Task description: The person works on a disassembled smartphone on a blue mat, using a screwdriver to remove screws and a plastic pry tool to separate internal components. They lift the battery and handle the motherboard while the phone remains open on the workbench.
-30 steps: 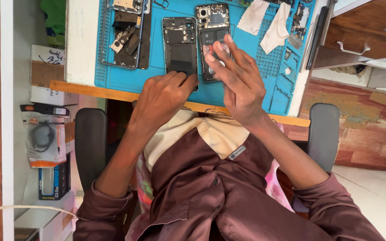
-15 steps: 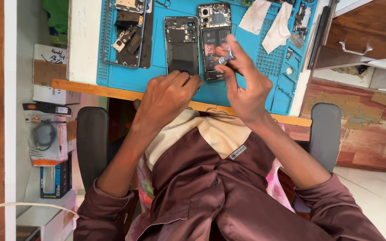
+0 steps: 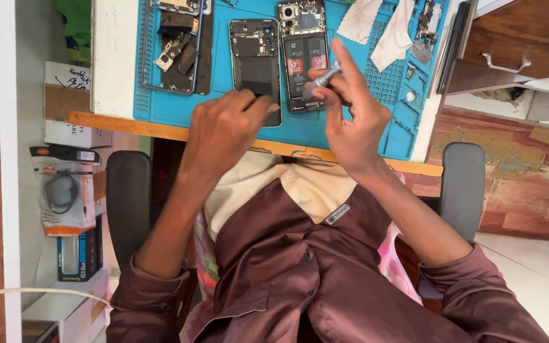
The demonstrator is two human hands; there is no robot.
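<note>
— What are your hands doing right now?

— My right hand (image 3: 351,124) is pinching a small metal screwdriver (image 3: 321,79), fingers closed round it, tip angling down onto the opened phone (image 3: 304,54). My left hand (image 3: 223,127) is curling loosely, fingertips resting on the near end of the phone frame (image 3: 257,67) beside it, gripping nothing.

— How are you doing it well?

— I'm judging a steady, light, upright tip matters most.

— And the phone?

— It's lying on the blue mat (image 3: 363,133), long axis running near to far, camera end far.
</note>
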